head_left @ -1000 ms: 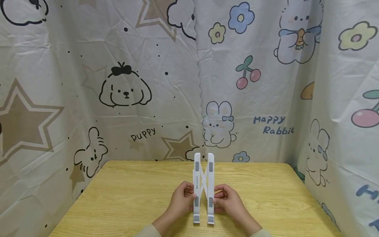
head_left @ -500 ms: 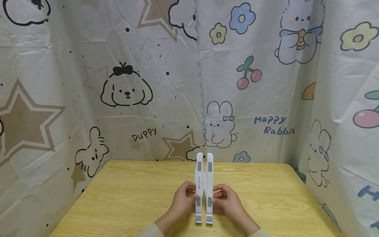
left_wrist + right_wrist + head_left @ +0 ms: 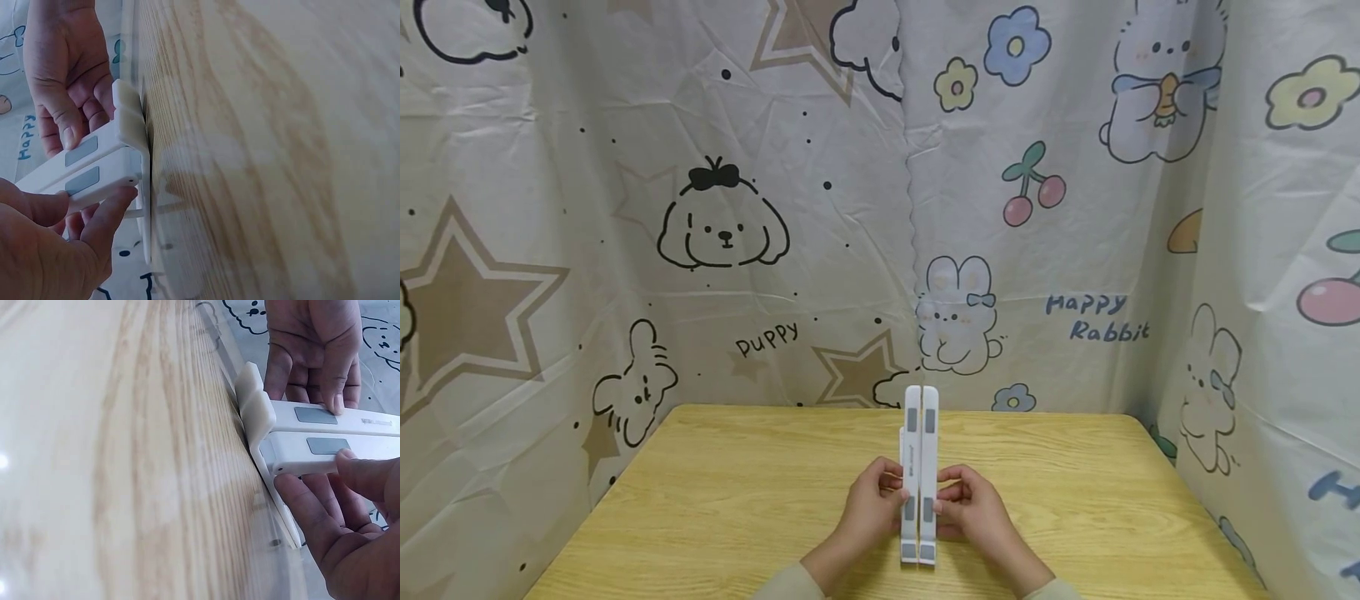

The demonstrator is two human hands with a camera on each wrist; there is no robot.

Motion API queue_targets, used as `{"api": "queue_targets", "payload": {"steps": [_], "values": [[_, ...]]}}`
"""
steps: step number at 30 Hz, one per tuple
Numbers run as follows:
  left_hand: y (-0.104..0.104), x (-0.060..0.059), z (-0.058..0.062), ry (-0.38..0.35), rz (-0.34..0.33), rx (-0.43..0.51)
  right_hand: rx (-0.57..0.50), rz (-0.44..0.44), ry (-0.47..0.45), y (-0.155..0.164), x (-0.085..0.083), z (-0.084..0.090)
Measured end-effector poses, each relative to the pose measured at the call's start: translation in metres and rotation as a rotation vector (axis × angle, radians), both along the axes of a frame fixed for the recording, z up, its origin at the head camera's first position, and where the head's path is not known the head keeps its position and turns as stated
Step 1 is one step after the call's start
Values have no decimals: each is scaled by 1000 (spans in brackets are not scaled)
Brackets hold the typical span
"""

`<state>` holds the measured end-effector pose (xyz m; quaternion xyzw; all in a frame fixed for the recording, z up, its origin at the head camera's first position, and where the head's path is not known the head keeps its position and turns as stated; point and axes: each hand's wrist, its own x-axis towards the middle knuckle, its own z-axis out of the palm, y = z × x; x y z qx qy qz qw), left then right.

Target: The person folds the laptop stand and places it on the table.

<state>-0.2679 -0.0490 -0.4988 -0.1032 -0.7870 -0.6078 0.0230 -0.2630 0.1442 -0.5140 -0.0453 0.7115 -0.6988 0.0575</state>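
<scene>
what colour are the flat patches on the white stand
The patches on the stand are grey, clearest in the right wrist view.

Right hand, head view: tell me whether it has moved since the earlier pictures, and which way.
Yes. The right hand has moved slightly leftward, toward the left hand, judged against the lower blue flower print.

In front of me lies a yellow wood-grain tabletop (image 3: 737,483). Beyond it and along both sides hangs a creased printed curtain (image 3: 857,150): on my left a bow-topped puppy head (image 3: 724,229) and brown stars (image 3: 471,312), on my right cherries (image 3: 1018,210), a rabbit (image 3: 957,333) and blue lettering (image 3: 1108,332) (it reads "Happy Rabbit").
</scene>
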Motion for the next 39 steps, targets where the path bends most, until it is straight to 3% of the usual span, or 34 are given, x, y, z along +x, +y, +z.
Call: {"api": "queue_targets", "payload": {"steps": [16, 20, 23, 26, 29, 35, 39], "values": [[0, -1, -2, 41, -3, -59, -10, 28, -7, -3, -1, 1], [-7, 2, -6, 25, -41, -73, 122, 55, 55, 3, -4, 4], [-11, 7, -9, -33, -133, -81, 286, 88, 145, 16, -10, 10], [-13, 14, -11, -84, -220, -94, 408, 117, 232, 31, -22, 26], [-13, 18, -11, -93, -244, -123, 474, 125, 301, 40, -37, 49], [-12, 23, -6, -20, -261, -342, 521, 164, 389, 47, -69, 97], [-9, 25, -5, 45, -266, -447, 552, 216, 447, 46, -86, 118]]}}
